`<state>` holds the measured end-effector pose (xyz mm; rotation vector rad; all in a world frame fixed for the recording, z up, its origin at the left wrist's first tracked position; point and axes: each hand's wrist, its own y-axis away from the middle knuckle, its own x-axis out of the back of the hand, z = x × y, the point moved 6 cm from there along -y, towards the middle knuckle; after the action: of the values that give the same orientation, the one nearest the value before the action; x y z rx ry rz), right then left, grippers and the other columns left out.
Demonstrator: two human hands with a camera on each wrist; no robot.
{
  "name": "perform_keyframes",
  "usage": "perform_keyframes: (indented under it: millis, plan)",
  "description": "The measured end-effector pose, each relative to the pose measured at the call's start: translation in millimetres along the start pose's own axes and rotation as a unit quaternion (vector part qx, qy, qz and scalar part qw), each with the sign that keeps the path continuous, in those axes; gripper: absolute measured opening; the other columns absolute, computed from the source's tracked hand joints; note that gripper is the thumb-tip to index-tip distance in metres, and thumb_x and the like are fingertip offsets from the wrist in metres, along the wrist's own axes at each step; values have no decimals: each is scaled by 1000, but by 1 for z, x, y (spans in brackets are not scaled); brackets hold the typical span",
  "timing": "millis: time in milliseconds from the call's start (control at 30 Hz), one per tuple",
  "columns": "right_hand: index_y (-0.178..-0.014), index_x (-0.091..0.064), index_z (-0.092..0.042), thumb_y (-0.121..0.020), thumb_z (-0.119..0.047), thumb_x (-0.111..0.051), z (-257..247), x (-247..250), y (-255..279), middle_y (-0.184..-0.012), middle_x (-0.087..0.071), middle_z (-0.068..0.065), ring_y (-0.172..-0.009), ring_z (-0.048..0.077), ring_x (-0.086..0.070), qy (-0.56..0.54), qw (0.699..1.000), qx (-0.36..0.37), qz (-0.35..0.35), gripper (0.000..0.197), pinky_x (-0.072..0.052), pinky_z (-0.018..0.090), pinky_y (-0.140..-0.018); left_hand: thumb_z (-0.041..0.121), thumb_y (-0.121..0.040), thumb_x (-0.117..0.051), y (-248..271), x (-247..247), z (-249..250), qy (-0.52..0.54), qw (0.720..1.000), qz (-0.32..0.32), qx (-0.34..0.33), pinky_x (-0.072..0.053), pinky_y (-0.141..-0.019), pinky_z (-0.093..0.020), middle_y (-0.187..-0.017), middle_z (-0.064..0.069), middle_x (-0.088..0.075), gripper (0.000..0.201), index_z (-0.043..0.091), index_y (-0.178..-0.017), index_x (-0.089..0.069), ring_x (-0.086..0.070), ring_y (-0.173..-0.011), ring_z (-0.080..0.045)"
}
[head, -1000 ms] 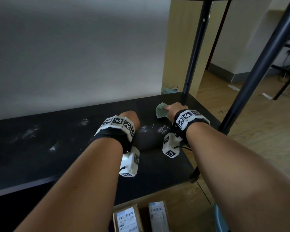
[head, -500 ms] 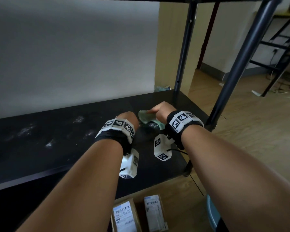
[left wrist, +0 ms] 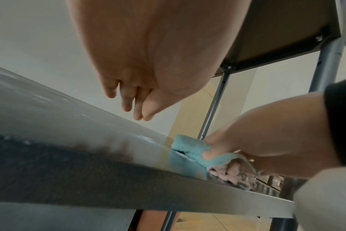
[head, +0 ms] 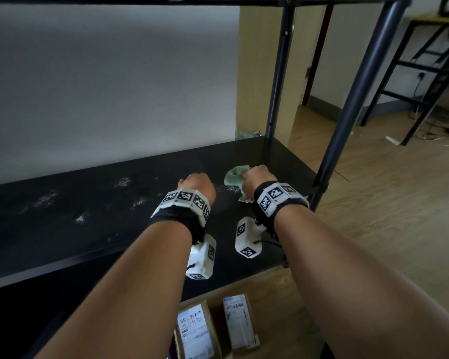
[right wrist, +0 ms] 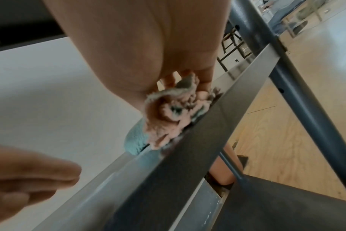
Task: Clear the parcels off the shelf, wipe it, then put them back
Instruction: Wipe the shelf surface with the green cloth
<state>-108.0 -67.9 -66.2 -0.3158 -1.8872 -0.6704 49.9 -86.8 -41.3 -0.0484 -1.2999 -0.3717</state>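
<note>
The black shelf carries patches of white dust. My right hand grips a crumpled green and pink cloth and presses it on the shelf near its right end. The wrist views show the fingers curled round the cloth. A small dust patch lies just left of the cloth. My left hand hovers beside it over the shelf, its fingers hanging loosely and holding nothing. Two cardboard parcels with white labels lie on the floor below the shelf's front edge.
Dark metal posts rise at the shelf's right end, close to my right hand. Another shelf board sits overhead. A grey wall backs the shelf. Wooden floor and a black frame lie to the right.
My right hand has rubbed the cloth over the dust patch between my hands, and less dust shows there now. My left hand has stayed about where it was.
</note>
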Motion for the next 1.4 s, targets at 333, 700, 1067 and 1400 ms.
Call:
perform_keyframes:
  millis: [333,700,1067,1400]
  plan:
    - [-132,-55,-12,-83,-27,-68,50,30,5,-130,-53,12,-114,29,-58,-49,995,-70,57,53,-51,33,-87,12,-93,-43,19,-4,5,-9,1000,-17,1,-35,-111,-39,-135,-13,-53,38,8,-129,-55,-49,-126,-30]
    - [-121,-60,-7,-84,-27,-69,4,2,31,-116,-64,10,-103,27,-65,-93,992,-26,78,43,-53,33,-82,2,-92,-40,23,9,-24,38,999,-7,21,-28,-116,-37,-148,-12,-41,50,9,-142,-42,-38,-136,-29]
    - [-114,-67,-8,-87,-24,-63,-44,-17,54,-106,-70,12,-89,26,-68,-206,977,52,25,32,-55,31,-75,8,-94,-38,33,14,-53,49,998,-10,31,-29,-116,-41,-153,-9,-35,54,17,-147,-36,-35,-139,-30]
    - [-139,-43,-6,-90,-21,-63,-20,4,52,-138,-42,14,-117,29,-55,-32,994,-45,91,55,-48,34,-87,18,-83,-63,37,3,-72,-4,1000,-19,3,-5,-121,-46,-156,-4,-24,77,17,-151,-26,-19,-147,-22]
